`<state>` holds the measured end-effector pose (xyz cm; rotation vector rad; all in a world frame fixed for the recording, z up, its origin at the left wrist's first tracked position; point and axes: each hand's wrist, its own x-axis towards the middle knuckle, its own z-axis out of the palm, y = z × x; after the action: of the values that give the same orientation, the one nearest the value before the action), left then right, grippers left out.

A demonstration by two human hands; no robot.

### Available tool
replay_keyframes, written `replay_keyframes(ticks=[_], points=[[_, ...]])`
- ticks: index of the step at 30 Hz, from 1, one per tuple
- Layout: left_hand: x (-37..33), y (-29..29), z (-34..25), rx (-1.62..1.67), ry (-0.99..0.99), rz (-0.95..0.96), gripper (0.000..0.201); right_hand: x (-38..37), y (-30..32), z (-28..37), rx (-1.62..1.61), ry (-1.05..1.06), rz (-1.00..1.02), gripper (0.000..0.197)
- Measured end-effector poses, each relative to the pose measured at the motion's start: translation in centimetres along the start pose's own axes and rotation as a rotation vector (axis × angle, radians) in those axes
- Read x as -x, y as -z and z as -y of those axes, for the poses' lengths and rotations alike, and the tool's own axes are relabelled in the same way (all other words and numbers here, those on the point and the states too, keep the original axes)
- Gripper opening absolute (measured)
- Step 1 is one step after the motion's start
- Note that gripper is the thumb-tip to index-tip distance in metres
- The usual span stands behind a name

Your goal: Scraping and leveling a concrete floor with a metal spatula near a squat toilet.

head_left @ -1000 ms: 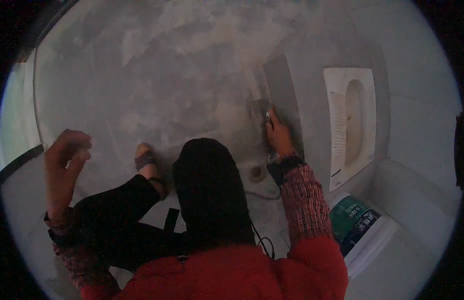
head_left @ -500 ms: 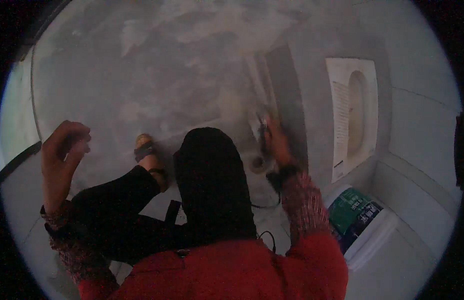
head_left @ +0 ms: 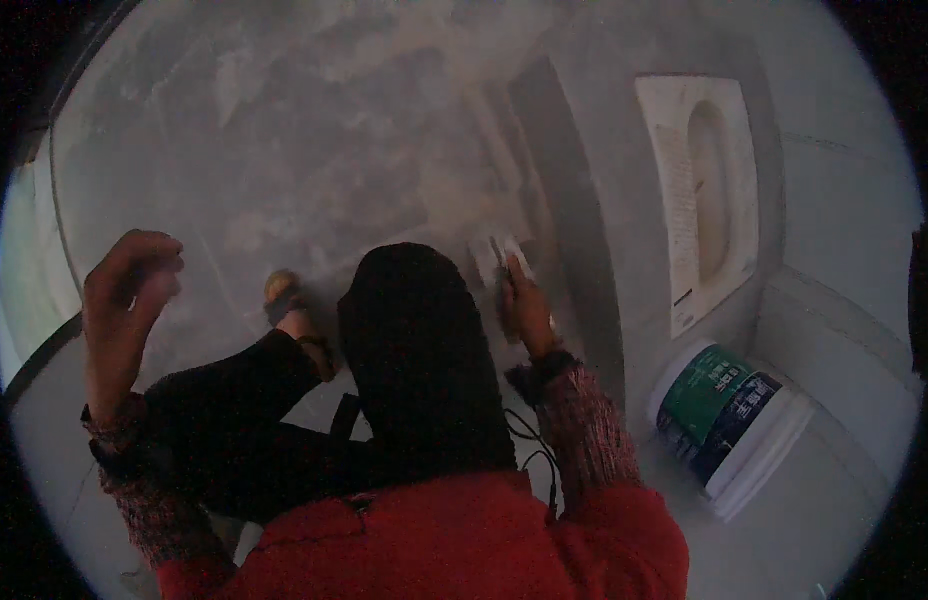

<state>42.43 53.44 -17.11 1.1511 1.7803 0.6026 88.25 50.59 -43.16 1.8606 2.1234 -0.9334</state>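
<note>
My right hand (head_left: 529,312) is closed round the handle of a trowel (head_left: 487,262), whose pale blade lies low by the grey floor right of my knee. The hand hides much of the tool. My left hand (head_left: 134,280) is raised at the left, fingers loosely curled with a gap to the thumb, and nothing shows in it. Beneath the trowel the smeared grey floor (head_left: 314,150) carries lighter patches. Along its right side runs a darker raised step (head_left: 569,170).
A white squat toilet pan (head_left: 719,190) is set in the raised part at the right. Near it a white bucket (head_left: 724,410) with a green and dark blue label leans tilted. A black cable (head_left: 529,430) lies by my right thigh. My sandalled foot (head_left: 289,305) rests left of my knee.
My right hand with the trowel has come a little left and nearer to me, and more of the blade shows. The left hand keeps its pose. The whole view has shifted slightly.
</note>
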Motion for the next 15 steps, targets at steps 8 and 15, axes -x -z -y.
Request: replay_keyframes(ticks=[8, 15], points=[[-0.6, 0.2, 0.0, -0.022, -0.026, 0.010, 0.017, -0.5, 0.4, 2.1, 0.032, -0.053, 0.066, 0.059], [-0.2, 0.4, -0.4, -0.024, -0.035, -0.021, 0.016, -2.8, 0.1, 2.3, 0.059, 0.024, 0.058, 0.061]])
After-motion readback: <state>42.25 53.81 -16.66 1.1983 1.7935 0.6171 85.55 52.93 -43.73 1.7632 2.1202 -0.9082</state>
